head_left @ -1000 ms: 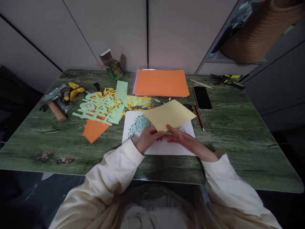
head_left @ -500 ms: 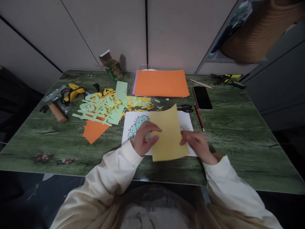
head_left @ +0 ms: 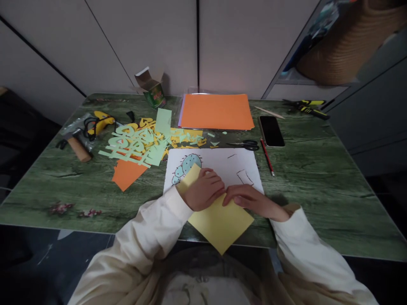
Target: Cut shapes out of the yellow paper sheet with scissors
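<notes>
A yellow sheet of paper (head_left: pixel 222 224) lies at a slant over the white drawing sheet (head_left: pixel 219 159), one corner reaching past the table's front edge. My left hand (head_left: pixel 205 189) is on top of the yellow sheet, its fingers curled around the upper edge. Beside it, my right hand (head_left: pixel 251 200) pinches that same edge, fingertips close to the left ones. Blue cactus shapes (head_left: pixel 191 162) and a few dark lines show on the white sheet. Part of the drawing is hidden under the yellow sheet and my hands.
Black scissors (head_left: pixel 250 145), a red pencil (head_left: pixel 267 157) and a phone (head_left: pixel 271 131) lie at the right. Orange sheets (head_left: pixel 216 111) are behind. Paper cutouts (head_left: pixel 136 142), a hammer (head_left: pixel 79 149), a yellow tool (head_left: pixel 102 123) and a small box (head_left: pixel 154 94) stand left. Pliers (head_left: pixel 310 109) lie back right.
The yellow sheet has been turned and drawn toward me, uncovering lines on the drawing. My hands have come together at its upper edge.
</notes>
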